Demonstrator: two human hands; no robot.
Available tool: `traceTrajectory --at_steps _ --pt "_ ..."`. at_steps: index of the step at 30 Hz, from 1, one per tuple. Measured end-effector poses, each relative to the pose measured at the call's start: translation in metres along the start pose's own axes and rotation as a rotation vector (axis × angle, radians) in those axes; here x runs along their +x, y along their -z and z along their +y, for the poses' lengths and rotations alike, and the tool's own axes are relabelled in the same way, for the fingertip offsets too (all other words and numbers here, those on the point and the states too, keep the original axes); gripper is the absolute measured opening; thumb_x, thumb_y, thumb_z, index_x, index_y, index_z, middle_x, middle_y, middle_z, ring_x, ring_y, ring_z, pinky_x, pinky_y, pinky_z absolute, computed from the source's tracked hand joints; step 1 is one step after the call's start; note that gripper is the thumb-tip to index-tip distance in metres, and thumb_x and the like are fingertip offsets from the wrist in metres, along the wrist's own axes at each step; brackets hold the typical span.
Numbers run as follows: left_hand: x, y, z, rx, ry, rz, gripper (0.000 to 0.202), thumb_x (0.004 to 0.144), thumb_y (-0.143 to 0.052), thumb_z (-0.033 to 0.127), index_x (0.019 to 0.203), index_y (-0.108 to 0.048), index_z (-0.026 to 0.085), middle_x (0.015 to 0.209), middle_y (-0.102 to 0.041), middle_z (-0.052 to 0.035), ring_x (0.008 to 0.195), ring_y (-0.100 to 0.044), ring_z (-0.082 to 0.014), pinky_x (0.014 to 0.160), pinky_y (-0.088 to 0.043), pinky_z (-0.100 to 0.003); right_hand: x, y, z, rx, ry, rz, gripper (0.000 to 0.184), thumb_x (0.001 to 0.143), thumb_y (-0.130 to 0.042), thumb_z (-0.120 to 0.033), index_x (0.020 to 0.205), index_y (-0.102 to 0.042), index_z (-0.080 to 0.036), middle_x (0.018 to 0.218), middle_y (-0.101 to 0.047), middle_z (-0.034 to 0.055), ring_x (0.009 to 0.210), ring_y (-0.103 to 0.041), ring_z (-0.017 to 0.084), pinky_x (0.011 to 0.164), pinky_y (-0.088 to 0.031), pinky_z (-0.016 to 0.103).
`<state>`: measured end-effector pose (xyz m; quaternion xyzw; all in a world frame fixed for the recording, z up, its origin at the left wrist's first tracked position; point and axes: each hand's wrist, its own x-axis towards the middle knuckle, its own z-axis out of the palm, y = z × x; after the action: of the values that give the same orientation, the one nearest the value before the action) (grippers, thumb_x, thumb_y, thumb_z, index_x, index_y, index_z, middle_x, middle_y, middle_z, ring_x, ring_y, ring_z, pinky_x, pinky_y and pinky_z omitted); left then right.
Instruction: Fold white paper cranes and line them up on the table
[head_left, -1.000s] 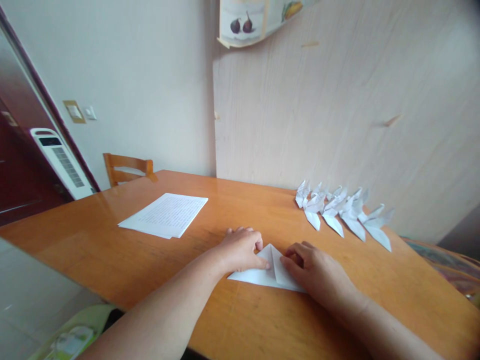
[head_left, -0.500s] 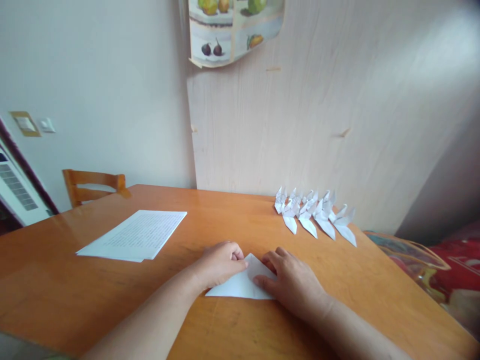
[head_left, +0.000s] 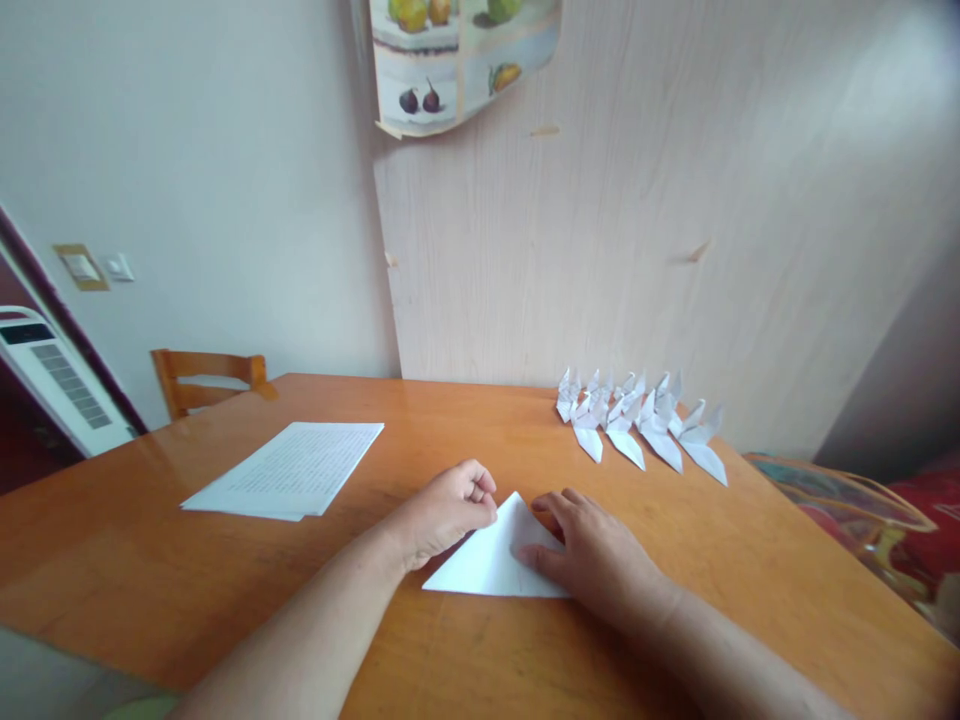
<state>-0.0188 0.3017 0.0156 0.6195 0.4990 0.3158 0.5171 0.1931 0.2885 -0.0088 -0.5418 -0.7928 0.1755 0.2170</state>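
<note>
A white sheet folded into a triangle (head_left: pixel 487 565) lies flat on the orange wooden table (head_left: pixel 150 570) in front of me. My left hand (head_left: pixel 446 515) is curled into a loose fist, and its fingers press on the triangle's upper left edge. On the sheet's right side rests my right hand (head_left: pixel 592 555), fingers flat and slightly apart, holding it down. A row of several folded white paper cranes (head_left: pixel 641 425) stands beyond the right hand, near the wall.
A stack of printed paper sheets (head_left: pixel 289 468) lies on the table at the left. A wooden chair (head_left: pixel 206 380) stands behind the far left corner. A pale wood panel (head_left: pixel 637 220) backs the table. A glass dish (head_left: pixel 840 510) sits off the right edge.
The folded flap seen a second ago now lies flat, leaving one plain triangle. My left fingers have curled into a fist at its edge. The head camera has swung right and up.
</note>
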Motion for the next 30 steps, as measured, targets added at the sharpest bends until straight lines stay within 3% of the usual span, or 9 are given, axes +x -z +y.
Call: traceTrajectory --at_steps 6,10,15,21,26,30 --pt "-0.004 0.002 0.009 -0.142 -0.028 -0.052 0.029 0.070 -0.065 0.018 0.094 -0.048 0.019 0.078 -0.054 0.0038 0.064 -0.047 -0.0089 0.062 -0.035 -0.022 0.005 -0.001 0.002 0.526 -0.095 -0.058 0.033 0.087 -0.059 -0.051 0.087 -0.066 -0.019 0.076 -0.062 0.0019 0.065 -0.053 0.015 0.056 -0.037 0.026" --pt "-0.004 0.000 0.008 -0.152 -0.025 -0.064 0.023 0.072 -0.067 0.022 0.091 -0.054 0.018 0.077 -0.054 0.0036 0.064 -0.048 -0.0093 0.063 -0.036 -0.023 0.003 0.000 -0.001 0.833 -0.205 -0.125 0.035 0.083 -0.064 -0.053 0.077 -0.061 -0.019 0.062 -0.051 -0.0039 0.051 -0.040 0.009 0.047 -0.028 0.022" --pt "-0.003 -0.005 0.006 -0.149 0.011 -0.073 0.025 0.075 -0.069 0.037 0.084 -0.059 0.016 0.072 -0.056 0.0021 0.061 -0.047 -0.0103 0.058 -0.033 -0.023 -0.001 0.002 -0.008 0.916 -0.243 -0.168 0.039 0.078 -0.069 -0.056 0.074 -0.059 -0.018 0.060 -0.048 -0.0049 0.050 -0.037 0.008 0.045 -0.026 0.021" --pt "-0.003 -0.009 0.003 -0.146 0.010 -0.079 0.022 0.076 -0.068 0.035 0.079 -0.059 0.015 0.067 -0.054 0.0024 0.059 -0.045 -0.0099 0.056 -0.031 -0.023 -0.003 0.003 -0.012 0.951 -0.217 -0.201 0.041 0.079 -0.069 -0.057 0.078 -0.060 -0.018 0.061 -0.048 -0.0054 0.050 -0.037 0.007 0.046 -0.027 0.020" --pt "-0.001 -0.007 0.000 -0.098 0.016 -0.070 0.016 0.076 -0.063 0.031 0.079 -0.058 0.016 0.064 -0.050 0.0048 0.056 -0.041 -0.0089 0.054 -0.029 -0.022 0.000 0.006 -0.008 1.044 -0.297 -0.120 0.040 0.075 -0.071 -0.057 0.077 -0.058 -0.020 0.056 -0.051 -0.0058 0.046 -0.041 0.008 0.044 -0.029 0.021" --pt "0.001 -0.001 0.001 -0.069 -0.025 -0.022 0.017 0.077 -0.063 0.033 0.079 -0.060 0.016 0.070 -0.056 0.0031 0.064 -0.047 -0.0112 0.061 -0.033 -0.024 0.004 0.013 -0.002 1.133 -0.385 -0.024 0.036 0.075 -0.072 -0.054 0.078 -0.056 -0.021 0.056 -0.055 -0.0043 0.044 -0.047 0.011 0.043 -0.033 0.023"
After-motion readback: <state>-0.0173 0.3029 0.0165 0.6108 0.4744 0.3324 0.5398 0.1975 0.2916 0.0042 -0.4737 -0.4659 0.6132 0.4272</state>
